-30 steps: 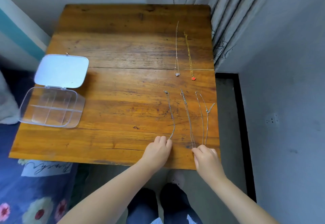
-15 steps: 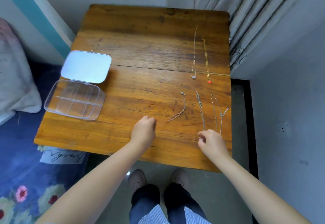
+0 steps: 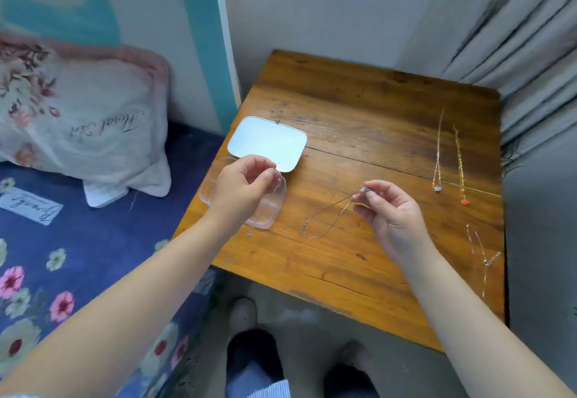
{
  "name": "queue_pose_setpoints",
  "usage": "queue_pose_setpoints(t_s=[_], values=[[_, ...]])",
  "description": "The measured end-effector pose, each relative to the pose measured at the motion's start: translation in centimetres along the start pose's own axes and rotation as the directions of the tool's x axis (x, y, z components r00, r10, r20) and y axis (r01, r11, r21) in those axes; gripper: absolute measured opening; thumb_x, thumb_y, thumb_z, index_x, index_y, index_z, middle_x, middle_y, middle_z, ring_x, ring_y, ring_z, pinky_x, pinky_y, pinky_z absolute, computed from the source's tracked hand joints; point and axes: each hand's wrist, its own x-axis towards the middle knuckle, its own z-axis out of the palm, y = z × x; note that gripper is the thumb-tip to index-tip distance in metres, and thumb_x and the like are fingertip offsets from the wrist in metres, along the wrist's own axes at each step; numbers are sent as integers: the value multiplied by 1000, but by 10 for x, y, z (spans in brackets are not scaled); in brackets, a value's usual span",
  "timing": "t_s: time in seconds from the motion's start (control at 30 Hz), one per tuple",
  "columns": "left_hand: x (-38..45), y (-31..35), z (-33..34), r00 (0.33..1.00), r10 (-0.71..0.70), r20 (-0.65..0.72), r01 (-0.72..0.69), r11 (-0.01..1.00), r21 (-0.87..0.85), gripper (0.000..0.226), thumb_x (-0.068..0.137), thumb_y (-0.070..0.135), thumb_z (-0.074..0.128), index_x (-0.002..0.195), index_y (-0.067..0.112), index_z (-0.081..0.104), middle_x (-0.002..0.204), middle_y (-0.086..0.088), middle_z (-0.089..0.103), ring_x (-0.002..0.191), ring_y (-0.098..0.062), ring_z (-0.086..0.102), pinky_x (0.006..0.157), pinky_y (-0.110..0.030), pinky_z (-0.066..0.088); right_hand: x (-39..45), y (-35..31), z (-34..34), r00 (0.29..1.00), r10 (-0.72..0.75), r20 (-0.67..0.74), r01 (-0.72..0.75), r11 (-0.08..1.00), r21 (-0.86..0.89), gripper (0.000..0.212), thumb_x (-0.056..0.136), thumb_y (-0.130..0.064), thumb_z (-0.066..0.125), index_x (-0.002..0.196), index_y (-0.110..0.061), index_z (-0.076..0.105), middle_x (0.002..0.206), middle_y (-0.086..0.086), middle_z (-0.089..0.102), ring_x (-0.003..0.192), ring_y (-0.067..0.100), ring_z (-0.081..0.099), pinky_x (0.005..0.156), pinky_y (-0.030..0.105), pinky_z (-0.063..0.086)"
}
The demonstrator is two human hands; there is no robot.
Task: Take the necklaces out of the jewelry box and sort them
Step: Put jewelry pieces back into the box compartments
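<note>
My left hand (image 3: pixel 242 188) hovers over the clear jewelry box (image 3: pixel 271 219), whose lid (image 3: pixel 267 143) lies open behind it. Its fingertips pinch a thin chain, and a small end (image 3: pixel 249 233) dangles below the wrist. My right hand (image 3: pixel 390 210) is raised above the wooden table (image 3: pixel 359 116), pinching a silver necklace (image 3: pixel 324 219) whose loop hangs down and touches the wood. Laid straight at the far right are a silver necklace with a pale pendant (image 3: pixel 438 160) and a gold one with a red pendant (image 3: pixel 460 166). Another chain (image 3: pixel 482 251) lies near the right edge.
A bed with a blue floral sheet (image 3: pixel 78 257) and a pillow (image 3: pixel 81 123) borders the table's left side. Grey curtains (image 3: pixel 530 54) hang at the back right. My feet (image 3: pixel 249 351) stand on the floor before the table's front edge.
The view has swung left. Both hands rose from the table's front: the left went to the box pinching a chain, the right lifted a silver necklace toward the middle.
</note>
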Motion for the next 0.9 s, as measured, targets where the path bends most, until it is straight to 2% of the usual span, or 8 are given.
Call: queue_pose_setpoints(t_s=[0.2, 0.3, 0.4, 0.5, 0.63, 0.9], values=[[19, -15, -85, 994, 55, 98, -46, 995, -89, 26, 87, -1, 54, 77, 22, 61, 73, -1, 66, 64, 0, 66, 67, -18, 57, 9, 23, 93, 996, -22, 85, 20, 1000, 23, 47, 87, 11, 39, 68, -19, 71, 59, -6, 70, 61, 5, 65, 58, 16, 54], [38, -23, -117, 995, 61, 82, -52, 993, -107, 29, 88, -1, 53, 76, 24, 61, 70, 4, 67, 64, 0, 65, 70, -24, 57, 20, 34, 128, 996, -28, 79, 26, 999, 28, 42, 86, 11, 40, 72, -17, 68, 59, -5, 70, 62, 7, 66, 60, 17, 55], [60, -29, -138, 993, 104, 56, -96, 988, -121, 32, 88, -2, 53, 74, 25, 60, 61, 11, 68, 61, 3, 65, 62, -15, 56, 37, 42, 152, 997, -49, 65, 46, 998, 44, 38, 85, 10, 42, 73, -15, 67, 60, -5, 69, 62, 8, 66, 60, 18, 55], [78, -32, -143, 989, 137, 58, -129, 984, -126, 32, 88, -3, 52, 74, 25, 59, 70, 3, 65, 60, 5, 64, 59, -11, 55, 51, 47, 161, 996, -64, 63, 61, 997, 48, 42, 85, 10, 42, 69, -17, 69, 59, -6, 69, 62, 8, 67, 60, 18, 56], [95, -40, -137, 979, 187, 81, -178, 978, -105, 34, 88, 1, 53, 75, 32, 59, 72, 5, 65, 65, 4, 65, 61, -11, 55, 69, 48, 166, 994, -91, 63, 88, 995, 53, 46, 85, 10, 41, 67, -19, 71, 60, -8, 69, 63, 8, 67, 61, 19, 56], [110, -60, -126, 988, 155, 19, -153, 985, -82, 34, 88, 3, 53, 75, 35, 57, 72, 8, 64, 68, 1, 64, 66, -19, 57, 99, 63, 177, 996, -88, 12, 88, 996, 25, 32, 88, 11, 39, 77, -11, 60, 57, -8, 68, 62, 6, 65, 61, 17, 56]])
